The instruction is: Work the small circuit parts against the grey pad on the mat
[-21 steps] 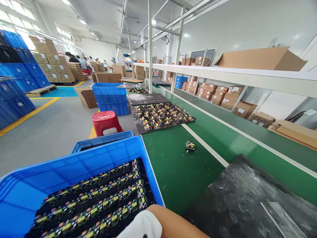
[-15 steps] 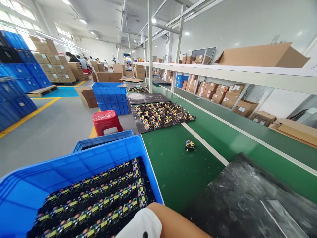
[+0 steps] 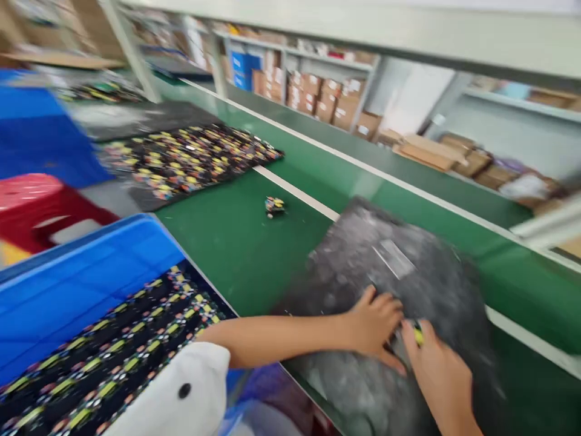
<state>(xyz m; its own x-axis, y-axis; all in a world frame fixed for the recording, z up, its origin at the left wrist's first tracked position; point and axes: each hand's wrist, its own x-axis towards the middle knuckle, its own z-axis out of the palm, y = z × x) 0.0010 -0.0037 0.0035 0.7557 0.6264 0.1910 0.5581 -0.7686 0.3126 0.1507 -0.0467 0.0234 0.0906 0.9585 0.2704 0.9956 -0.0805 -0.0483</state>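
Blurry yellow piece (image 3: 418,335), partly behind hands (image 3: 442,370)

The one camera sat on the person's head, above the near edge of the green workbench (image 3: 222,248), and looked forward and down across the bench top to its far edge and the cardboard boxes (image 3: 313,91) beyond. It was close to the left hand (image 3: 374,321) and right hand (image 3: 439,363), which showed large over the black mat (image 3: 426,266), while the blue crate (image 3: 113,254) beside the near edge came in at lower left. The bench's long edges ran aslant, upper left to lower right, beneath a white shelf beam (image 3: 363,27).
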